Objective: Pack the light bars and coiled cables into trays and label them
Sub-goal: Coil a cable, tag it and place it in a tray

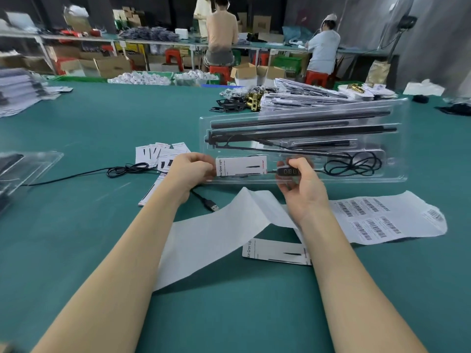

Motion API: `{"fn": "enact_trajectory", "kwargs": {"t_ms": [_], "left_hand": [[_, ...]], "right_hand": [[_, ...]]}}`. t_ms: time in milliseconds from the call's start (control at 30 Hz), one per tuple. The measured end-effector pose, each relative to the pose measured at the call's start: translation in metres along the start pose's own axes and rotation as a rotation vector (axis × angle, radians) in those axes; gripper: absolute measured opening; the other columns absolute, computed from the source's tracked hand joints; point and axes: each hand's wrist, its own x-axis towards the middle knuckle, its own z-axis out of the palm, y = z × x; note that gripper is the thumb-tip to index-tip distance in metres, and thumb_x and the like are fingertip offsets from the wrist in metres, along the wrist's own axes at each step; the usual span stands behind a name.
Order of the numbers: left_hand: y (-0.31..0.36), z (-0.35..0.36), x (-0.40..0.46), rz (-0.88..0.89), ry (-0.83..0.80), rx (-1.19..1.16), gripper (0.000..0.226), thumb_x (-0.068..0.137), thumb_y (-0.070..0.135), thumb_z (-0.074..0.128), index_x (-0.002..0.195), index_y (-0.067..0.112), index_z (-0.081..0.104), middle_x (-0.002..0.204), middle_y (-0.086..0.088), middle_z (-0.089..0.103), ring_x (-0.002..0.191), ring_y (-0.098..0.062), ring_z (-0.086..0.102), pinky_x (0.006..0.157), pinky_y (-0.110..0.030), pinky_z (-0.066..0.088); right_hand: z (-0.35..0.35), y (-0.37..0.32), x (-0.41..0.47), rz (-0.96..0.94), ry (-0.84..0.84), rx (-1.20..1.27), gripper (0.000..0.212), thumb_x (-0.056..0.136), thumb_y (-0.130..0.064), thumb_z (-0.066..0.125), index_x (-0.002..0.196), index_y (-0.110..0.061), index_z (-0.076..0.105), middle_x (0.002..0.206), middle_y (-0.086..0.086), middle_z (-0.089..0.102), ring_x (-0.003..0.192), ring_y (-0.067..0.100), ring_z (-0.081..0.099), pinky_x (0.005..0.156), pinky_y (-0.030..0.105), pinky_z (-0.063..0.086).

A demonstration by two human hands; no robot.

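1. In the head view, a clear plastic tray (303, 118) was held over the green table (102, 128), its near edge between the person's two hands.
2. The left hand (190, 169) had its fingers curled at the left end of the tray, beside a white printed card (242, 165) that sat in the near-left compartment. It seemed to pinch the tray edge, but blur hid the exact contact.
3. The right hand (302, 189) gripped the near edge of the tray around a small black controller (289, 171) with a digit display, thumb on top and fingers curled below.
4. Long black light bars (300, 118) lay lengthwise in the far channels of the tray.
5. A black coiled cable (353, 164) sat in the near-right compartment, just right of the controller.
6. Another black cable (127, 169) with a USB plug (212, 206) lay loose on the table near the left forearm.
7. A sheet of barcode labels (382, 217) lay flat on the table under the right forearm, with one more printed card (276, 252) just beside it.
8. A pile of similar cards (155, 152) lay left of the tray.
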Motion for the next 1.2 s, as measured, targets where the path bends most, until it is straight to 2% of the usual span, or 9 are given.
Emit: {"fn": "enact_trajectory", "kwargs": {"t_ms": [100, 233, 400, 467, 700, 833, 1000, 1100, 1200], "left_hand": [[0.001, 0.001, 0.000, -0.001, 0.026, -0.009, 0.025, 0.086, -0.010, 0.056, 0.080, 0.012, 0.066, 0.070, -0.002, 0.075, 0.066, -0.016, 0.074, 0.061, -0.023, 0.056], [0.001, 0.003, -0.001, 0.010, 0.049, 0.012, 0.026, 0.085, -0.010, 0.052, 0.080, 0.012, 0.063, 0.078, -0.008, 0.075, 0.070, -0.021, 0.071, 0.070, -0.029, 0.058], [0.001, -0.009, -0.006, 0.096, -0.248, -0.072, 0.019, 0.090, -0.010, 0.056, 0.088, 0.010, 0.057, 0.086, -0.009, 0.075, 0.080, -0.022, 0.073, 0.072, -0.024, 0.058], [0.002, -0.012, -0.008, 0.131, -0.268, -0.098, 0.019, 0.091, -0.009, 0.056, 0.089, 0.010, 0.058, 0.086, -0.009, 0.073, 0.081, -0.022, 0.073, 0.073, -0.023, 0.058], [-0.002, -0.004, -0.004, 0.085, -0.101, 0.045, 0.022, 0.090, -0.011, 0.054, 0.088, 0.010, 0.060, 0.087, -0.010, 0.076, 0.079, -0.023, 0.075, 0.088, -0.040, 0.060], [-0.003, -0.001, -0.001, 0.040, 0.020, 0.078, 0.024, 0.085, -0.006, 0.057, 0.081, 0.017, 0.062, 0.090, -0.011, 0.076, 0.088, -0.031, 0.074, 0.094, -0.050, 0.056], [-0.002, 0.005, -0.004, 0.036, 0.105, 0.097, 0.027, 0.080, -0.005, 0.056, 0.074, 0.020, 0.064, 0.078, -0.008, 0.074, 0.076, -0.028, 0.072, 0.081, -0.042, 0.060], [0.000, 0.006, -0.003, 0.028, 0.141, 0.069, 0.028, 0.077, -0.006, 0.050, 0.074, 0.019, 0.063, 0.075, -0.007, 0.072, 0.068, -0.026, 0.070, 0.067, -0.030, 0.058], [0.000, 0.003, -0.001, 0.025, 0.151, 0.066, 0.027, 0.078, -0.006, 0.050, 0.076, 0.018, 0.063, 0.080, -0.010, 0.073, 0.065, -0.024, 0.069, 0.064, -0.028, 0.056]], "right_hand": [[0.004, 0.000, -0.004, -0.038, 0.000, -0.029, 0.016, 0.086, -0.003, 0.067, 0.097, -0.014, 0.062, 0.092, 0.006, 0.071, 0.076, 0.015, 0.074, 0.066, 0.026, 0.059], [0.007, 0.002, -0.008, -0.065, 0.021, -0.067, 0.017, 0.087, -0.003, 0.068, 0.097, -0.014, 0.061, 0.093, 0.005, 0.069, 0.077, 0.015, 0.075, 0.069, 0.026, 0.060], [0.010, -0.001, -0.009, -0.057, 0.073, 0.043, 0.017, 0.088, -0.001, 0.065, 0.102, -0.010, 0.059, 0.103, 0.012, 0.068, 0.075, 0.018, 0.074, 0.070, 0.026, 0.060], [0.009, -0.002, -0.008, -0.035, 0.077, 0.108, 0.019, 0.089, 0.000, 0.064, 0.106, -0.007, 0.057, 0.102, 0.013, 0.068, 0.078, 0.020, 0.074, 0.069, 0.027, 0.060], [0.012, 0.002, -0.010, -0.022, 0.073, 0.101, 0.020, 0.089, 0.002, 0.063, 0.107, -0.004, 0.056, 0.102, 0.015, 0.067, 0.079, 0.023, 0.073, 0.066, 0.027, 0.061], [0.013, 0.004, -0.012, -0.045, 0.017, 0.099, 0.018, 0.090, 0.004, 0.062, 0.102, -0.007, 0.056, 0.106, 0.015, 0.065, 0.074, 0.020, 0.075, 0.069, 0.028, 0.061], [0.016, 0.004, -0.016, -0.109, -0.012, 0.056, 0.021, 0.089, 0.005, 0.061, 0.094, -0.014, 0.057, 0.102, 0.014, 0.065, 0.080, 0.024, 0.074, 0.072, 0.028, 0.061], [0.020, 0.004, -0.019, -0.164, -0.053, 0.012, 0.026, 0.087, 0.007, 0.060, 0.082, -0.018, 0.059, 0.090, 0.011, 0.065, 0.076, 0.024, 0.070, 0.064, 0.024, 0.056], [0.021, 0.006, -0.020, -0.178, -0.054, -0.018, 0.026, 0.087, 0.007, 0.060, 0.081, -0.018, 0.059, 0.088, 0.010, 0.066, 0.077, 0.026, 0.068, 0.060, 0.023, 0.054]]}}
